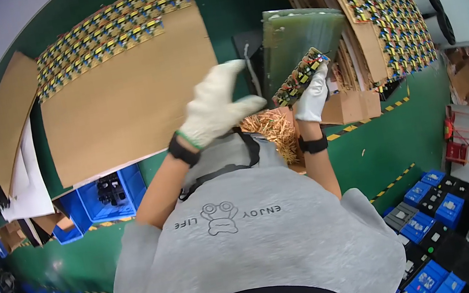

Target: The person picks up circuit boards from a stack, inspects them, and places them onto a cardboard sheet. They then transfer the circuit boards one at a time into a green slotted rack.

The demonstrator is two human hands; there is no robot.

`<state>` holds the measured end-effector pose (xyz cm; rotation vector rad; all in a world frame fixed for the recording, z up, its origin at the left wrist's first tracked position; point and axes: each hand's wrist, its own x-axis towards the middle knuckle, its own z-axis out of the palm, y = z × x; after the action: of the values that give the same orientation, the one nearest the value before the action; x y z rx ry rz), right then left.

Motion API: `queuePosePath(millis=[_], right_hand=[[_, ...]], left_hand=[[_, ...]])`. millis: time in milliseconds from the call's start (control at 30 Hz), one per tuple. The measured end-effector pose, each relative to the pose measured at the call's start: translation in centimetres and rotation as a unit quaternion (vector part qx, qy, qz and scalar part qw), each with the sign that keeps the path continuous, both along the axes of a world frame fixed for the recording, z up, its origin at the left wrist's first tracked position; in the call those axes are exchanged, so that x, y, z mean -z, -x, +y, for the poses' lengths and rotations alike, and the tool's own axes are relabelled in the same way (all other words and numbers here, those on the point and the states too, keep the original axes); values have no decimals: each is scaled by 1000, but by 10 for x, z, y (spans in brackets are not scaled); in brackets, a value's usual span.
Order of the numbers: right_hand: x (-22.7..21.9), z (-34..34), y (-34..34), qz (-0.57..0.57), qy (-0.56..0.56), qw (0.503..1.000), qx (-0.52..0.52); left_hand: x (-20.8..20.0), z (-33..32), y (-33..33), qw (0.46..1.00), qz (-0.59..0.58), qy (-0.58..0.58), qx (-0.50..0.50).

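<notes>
My right hand (315, 96), in a white glove, is closed on one end of a circuit board panel (299, 77). The panel is a strip crowded with small yellow, black and other components, and it is tilted in front of a greenish sheet (297, 38). My left hand (216, 104), in a pale glove and slightly blurred, has its fingers apart and holds nothing. It hovers by the right edge of a large cardboard sheet (131, 95). Along that sheet's far side lie rows of similar circuit boards (102, 38).
A cardboard stack (370, 53) at the right carries many more boards (388, 6). Below my hands stands a box with copper-coloured clippings (272, 130). A blue bin (108, 197) with black parts stands at the left, blue and black crates (433, 205) at lower right.
</notes>
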<state>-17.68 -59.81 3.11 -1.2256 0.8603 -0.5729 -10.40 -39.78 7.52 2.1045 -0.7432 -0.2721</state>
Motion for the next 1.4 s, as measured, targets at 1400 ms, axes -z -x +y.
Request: queuePosePath(millis=[1400], right_hand=[[25,104,-158,30,229,915,-331]], left_hand=[[7,131,-45,988,65,-67,-124]])
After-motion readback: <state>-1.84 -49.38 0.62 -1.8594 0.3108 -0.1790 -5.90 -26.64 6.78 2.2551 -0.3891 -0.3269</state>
